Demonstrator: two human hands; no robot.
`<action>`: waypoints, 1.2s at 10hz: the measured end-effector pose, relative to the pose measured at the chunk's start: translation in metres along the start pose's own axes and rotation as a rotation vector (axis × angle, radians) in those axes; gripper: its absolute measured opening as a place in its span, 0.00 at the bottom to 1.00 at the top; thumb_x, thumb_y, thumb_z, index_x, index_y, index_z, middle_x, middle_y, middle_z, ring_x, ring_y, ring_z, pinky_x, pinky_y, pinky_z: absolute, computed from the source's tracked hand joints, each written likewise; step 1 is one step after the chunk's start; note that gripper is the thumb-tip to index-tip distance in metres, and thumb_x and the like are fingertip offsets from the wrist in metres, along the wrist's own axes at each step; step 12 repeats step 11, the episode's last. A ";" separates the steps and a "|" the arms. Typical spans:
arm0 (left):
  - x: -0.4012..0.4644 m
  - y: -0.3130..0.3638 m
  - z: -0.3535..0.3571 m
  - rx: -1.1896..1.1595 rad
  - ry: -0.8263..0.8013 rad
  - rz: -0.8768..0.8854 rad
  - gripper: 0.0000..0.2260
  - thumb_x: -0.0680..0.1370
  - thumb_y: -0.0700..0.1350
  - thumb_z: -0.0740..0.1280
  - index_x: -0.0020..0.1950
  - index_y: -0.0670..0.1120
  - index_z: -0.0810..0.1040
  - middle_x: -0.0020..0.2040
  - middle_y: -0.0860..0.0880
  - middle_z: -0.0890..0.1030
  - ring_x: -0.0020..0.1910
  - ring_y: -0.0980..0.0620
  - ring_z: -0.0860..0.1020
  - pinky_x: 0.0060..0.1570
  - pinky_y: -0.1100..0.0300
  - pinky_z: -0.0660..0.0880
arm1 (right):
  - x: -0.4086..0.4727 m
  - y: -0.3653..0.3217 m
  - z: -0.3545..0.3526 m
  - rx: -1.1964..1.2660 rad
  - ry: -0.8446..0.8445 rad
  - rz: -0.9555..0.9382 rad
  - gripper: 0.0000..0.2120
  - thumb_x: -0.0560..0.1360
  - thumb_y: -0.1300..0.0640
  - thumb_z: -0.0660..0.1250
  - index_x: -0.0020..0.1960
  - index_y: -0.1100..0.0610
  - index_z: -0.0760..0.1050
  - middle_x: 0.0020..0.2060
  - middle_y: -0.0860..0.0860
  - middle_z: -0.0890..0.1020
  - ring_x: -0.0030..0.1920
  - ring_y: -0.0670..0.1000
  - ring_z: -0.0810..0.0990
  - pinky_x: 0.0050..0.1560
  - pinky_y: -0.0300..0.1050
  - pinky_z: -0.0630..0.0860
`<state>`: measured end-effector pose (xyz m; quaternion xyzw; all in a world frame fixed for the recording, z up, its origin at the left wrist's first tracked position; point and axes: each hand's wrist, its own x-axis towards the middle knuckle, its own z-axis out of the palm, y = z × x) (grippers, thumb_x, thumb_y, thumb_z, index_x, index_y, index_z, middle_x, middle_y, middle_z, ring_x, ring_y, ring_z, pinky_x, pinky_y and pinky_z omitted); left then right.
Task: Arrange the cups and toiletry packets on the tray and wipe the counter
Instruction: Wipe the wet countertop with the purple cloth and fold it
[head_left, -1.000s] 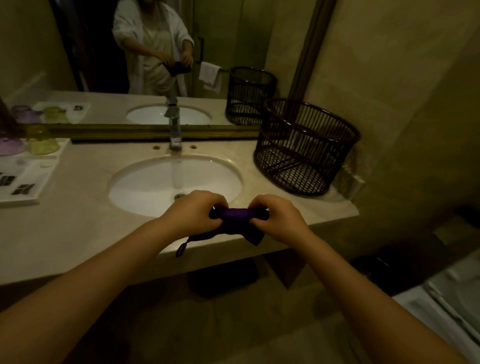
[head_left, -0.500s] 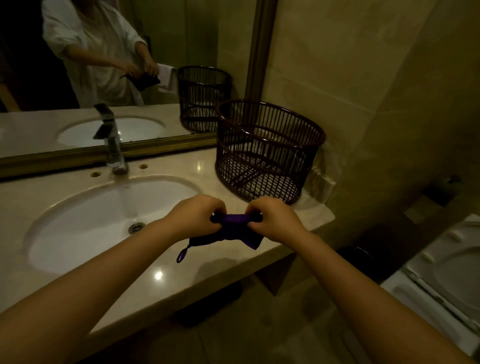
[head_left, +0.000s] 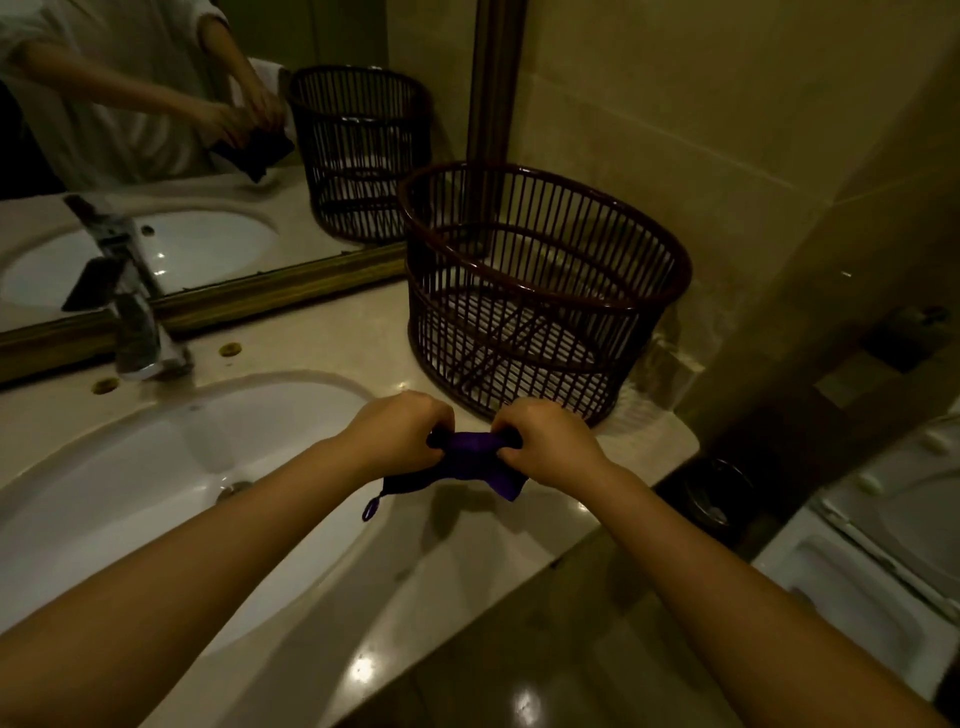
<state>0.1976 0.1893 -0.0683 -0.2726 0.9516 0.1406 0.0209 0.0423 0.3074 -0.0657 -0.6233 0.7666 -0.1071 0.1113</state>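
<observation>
The pale stone counter fills the near ground, glossy, with small points of reflected light along its front edge at 6 o'clock. A white oval sink is sunk into it toward 9 o'clock, its drain showing. Down at 4 o'clock, below the counter's end, stands a white toilet with a dark bin beside it.

Above the counter's front edge, near the centre, both hands hold a purple cloth in the air. The left hand and the right hand each have their fingers curled tight round one end, knuckles up, so the cloth is bunched into a short roll between them. A loose corner hangs under the right hand, and a small loop dangles below the left.

Just past the hands, at 1 o'clock, a dark slatted basket stands on the counter against the tiled wall. At 10 o'clock a chrome faucet rises behind the sink. Farthest back, a gold-framed mirror reflects the basket, the sink and the person's hands.
</observation>
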 end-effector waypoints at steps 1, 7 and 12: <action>0.011 -0.003 0.009 -0.003 0.004 0.014 0.08 0.71 0.49 0.67 0.49 0.51 0.78 0.45 0.51 0.81 0.40 0.54 0.74 0.29 0.66 0.64 | 0.007 0.010 0.008 0.004 -0.006 0.014 0.09 0.70 0.55 0.68 0.50 0.52 0.77 0.48 0.50 0.79 0.47 0.51 0.77 0.41 0.46 0.72; 0.028 -0.003 0.076 -0.119 -0.095 0.022 0.12 0.72 0.46 0.67 0.55 0.46 0.77 0.50 0.45 0.80 0.46 0.49 0.75 0.39 0.58 0.72 | 0.013 0.045 0.065 0.152 -0.215 0.175 0.11 0.68 0.59 0.68 0.50 0.54 0.77 0.49 0.53 0.80 0.47 0.53 0.78 0.44 0.48 0.77; 0.033 0.013 0.050 -0.138 -0.133 0.030 0.15 0.73 0.50 0.67 0.59 0.48 0.75 0.55 0.46 0.79 0.50 0.50 0.76 0.49 0.54 0.77 | 0.002 0.054 0.030 0.208 -0.160 0.174 0.11 0.69 0.57 0.71 0.51 0.54 0.78 0.49 0.52 0.82 0.46 0.49 0.78 0.46 0.46 0.78</action>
